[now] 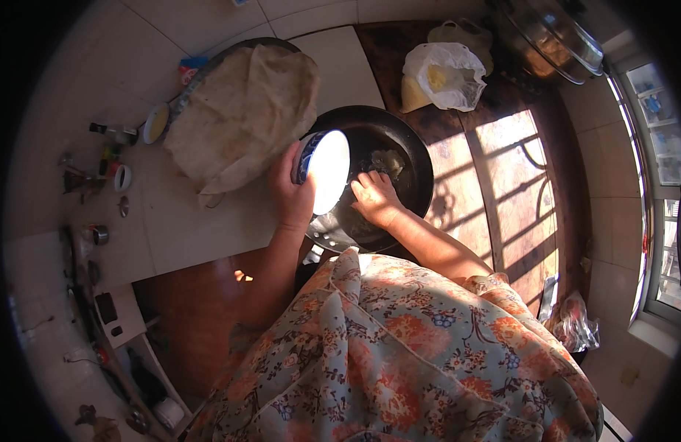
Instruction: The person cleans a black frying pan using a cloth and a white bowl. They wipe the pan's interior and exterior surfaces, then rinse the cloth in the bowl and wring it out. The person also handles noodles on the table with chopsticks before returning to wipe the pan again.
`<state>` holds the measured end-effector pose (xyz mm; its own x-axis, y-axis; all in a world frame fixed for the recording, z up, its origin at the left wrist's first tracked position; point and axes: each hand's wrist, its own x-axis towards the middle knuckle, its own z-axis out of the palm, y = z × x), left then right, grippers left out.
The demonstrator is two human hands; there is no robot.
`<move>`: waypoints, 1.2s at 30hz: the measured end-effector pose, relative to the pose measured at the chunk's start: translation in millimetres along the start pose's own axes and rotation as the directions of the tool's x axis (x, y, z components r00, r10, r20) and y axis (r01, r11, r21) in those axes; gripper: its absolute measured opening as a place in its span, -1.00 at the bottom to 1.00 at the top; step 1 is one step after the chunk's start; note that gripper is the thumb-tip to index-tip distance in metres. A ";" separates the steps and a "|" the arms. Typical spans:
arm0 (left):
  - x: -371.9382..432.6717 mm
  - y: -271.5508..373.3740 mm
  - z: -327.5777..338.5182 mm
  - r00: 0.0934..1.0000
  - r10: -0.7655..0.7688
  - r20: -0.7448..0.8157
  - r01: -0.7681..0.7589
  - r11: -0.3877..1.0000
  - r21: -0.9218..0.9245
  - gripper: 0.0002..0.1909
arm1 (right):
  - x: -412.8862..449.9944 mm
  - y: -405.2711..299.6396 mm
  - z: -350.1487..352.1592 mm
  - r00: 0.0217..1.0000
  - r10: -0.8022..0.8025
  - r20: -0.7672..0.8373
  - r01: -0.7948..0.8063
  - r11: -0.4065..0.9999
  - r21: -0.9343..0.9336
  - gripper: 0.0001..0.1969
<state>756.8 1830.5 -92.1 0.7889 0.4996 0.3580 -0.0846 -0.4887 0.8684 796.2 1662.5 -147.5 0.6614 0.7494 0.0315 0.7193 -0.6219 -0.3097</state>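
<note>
My left hand point(294, 190) holds a white bowl point(332, 171) with a blue patterned outside. The bowl is tilted on its side over the left part of a black pan point(420, 182), and sunlight washes out its inside. Low over the pan, just right of the bowl, is my right hand point(376, 199), its fingers bent downward. Whether those fingers hold anything cannot be made out. A pale, moist lump point(388, 163) lies in the pan just beyond the fingertips. Small white bits point(325, 236) show near the pan's front edge.
A beige cloth point(246, 119) covers a large round vessel at the left. White and translucent plastic bags point(451, 77) with yellowish contents stand on the sunlit wooden surface point(462, 193). Farther right is a shiny metal pot point(550, 41). Small jars and a dish point(156, 122) line the left wall.
</note>
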 end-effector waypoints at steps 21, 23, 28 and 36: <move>-12.5 -16.4 7.4 0.945 -0.323 0.039 0.322 0.910 -0.261 -0.60 | 37.1 18.4 -0.7 0.958 0.193 -0.213 -0.183 0.981 0.066 -0.81; -12.9 -16.6 7.0 0.951 -0.307 0.040 0.307 0.919 -0.248 -0.59 | 28.7 21.9 5.6 0.996 -0.074 -0.055 0.070 0.995 -0.074 -0.81; -10.2 -25.0 5.4 0.955 -0.291 0.055 0.296 0.944 -0.148 -0.57 | 40.2 40.2 6.1 0.976 0.213 -0.051 -0.186 0.931 0.315 -0.79; -12.3 -0.7 12.8 0.823 -0.519 0.232 0.564 0.691 -0.452 -0.55 | 61.7 -9.1 -19.7 0.820 -0.356 -0.447 0.453 0.882 0.130 -0.80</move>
<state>754.9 1815.6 -101.5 0.8343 0.4983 -0.2356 0.1109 0.2670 0.9573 834.6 1709.9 -124.0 0.3816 0.7345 0.5612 0.9066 -0.1792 -0.3820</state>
